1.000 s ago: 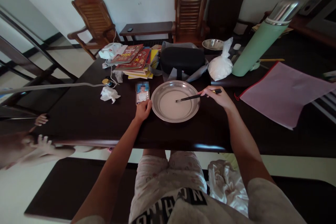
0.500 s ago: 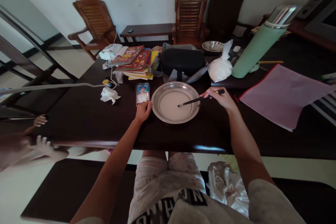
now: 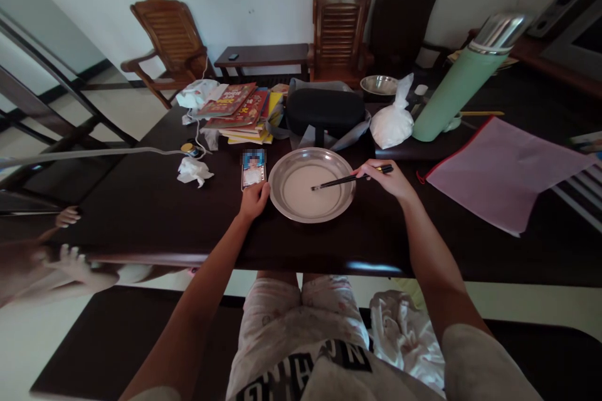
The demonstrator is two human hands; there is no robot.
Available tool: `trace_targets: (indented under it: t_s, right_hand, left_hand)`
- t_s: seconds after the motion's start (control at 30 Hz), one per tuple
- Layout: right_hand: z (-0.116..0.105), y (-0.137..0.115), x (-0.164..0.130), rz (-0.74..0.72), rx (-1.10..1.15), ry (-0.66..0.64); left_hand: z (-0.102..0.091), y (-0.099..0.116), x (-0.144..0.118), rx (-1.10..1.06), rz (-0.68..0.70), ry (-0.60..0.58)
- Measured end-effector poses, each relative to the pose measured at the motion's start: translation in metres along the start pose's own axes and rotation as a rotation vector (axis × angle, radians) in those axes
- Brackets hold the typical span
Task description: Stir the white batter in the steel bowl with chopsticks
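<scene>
1. Table (image 3: 155, 213) — dark wood, carrying everything named below; the pan is sitting near its front edge, straight ahead of the seated person.
2. Pan (image 3: 311, 185) — a shallow metal dish holding a thin, pale liquid. Judged risk: the wall is low, so a brisk stroke or a push against the rim could be sending liquid over the edge, or sliding the pan on the smooth wood.
3. Flask (image 3: 463, 84) — green, standing at the far right, well apart from the pan, with a white bag (image 3: 392, 122) beside it.
4. Phone (image 3: 254, 169) — lying screen-up just beside the pan's left rim. Judged risk: any splash toward that side would be landing on it.
5. Right hand (image 3: 390, 180) — fingers closed together, pinching the chopsticks near their upper end, resting just outside the pan's right rim.
6. Left hand (image 3: 254, 200) — fingers loosely curled, lying on the table at the pan's left rim and the phone's near end; whether the fingertips are actually pressing the rim cannot be told. If they are not, the pan is unbraced.
7. Chopsticks (image 3: 350, 179) — a dark pair, reaching leftward over the rim, tips dipping into the liquid near the middle. Judged risk: the far-back grip is giving little control — the pair could be crossing or slipping.
</scene>
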State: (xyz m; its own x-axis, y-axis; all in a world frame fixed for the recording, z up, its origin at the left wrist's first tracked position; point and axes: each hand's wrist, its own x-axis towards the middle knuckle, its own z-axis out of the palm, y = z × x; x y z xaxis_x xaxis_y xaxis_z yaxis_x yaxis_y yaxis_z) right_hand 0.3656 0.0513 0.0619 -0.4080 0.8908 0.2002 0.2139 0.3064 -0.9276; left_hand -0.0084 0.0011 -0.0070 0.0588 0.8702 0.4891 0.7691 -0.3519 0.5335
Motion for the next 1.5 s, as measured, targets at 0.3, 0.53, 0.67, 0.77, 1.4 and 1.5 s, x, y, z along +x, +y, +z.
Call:
trace_targets:
  t_s: [0.3,0.53,0.67,0.77,1.4,1.5]
  right_hand:
    - [0.003,0.004,0.003,-0.025,-0.009,-0.062]
    - [-0.005,-0.004,-0.001,0.011,0.000,-0.055]
    - [0.000,-0.003,0.000,-0.016,-0.018,-0.111]
    - [-0.005,-0.001,-0.001,-0.035,-0.026,-0.001]
    - [0.003,-0.006,-0.001,-0.002,-0.003,-0.124]
    - [0.006,-0.006,0.000,-0.038,-0.036,-0.108]
  left_hand:
    - [0.001,-0.003,0.001,-0.004,-0.006,-0.018]
    - [0.000,-0.001,0.001,-0.020,0.022,-0.008]
    - [-0.001,0.000,0.001,-0.004,0.018,-0.011]
    - [-0.001,0.000,0.001,-0.003,0.016,-0.014]
    - [-0.001,0.001,0.001,-0.002,-0.015,-0.033]
    - [-0.001,0.001,0.001,-0.006,-0.011,-0.028]
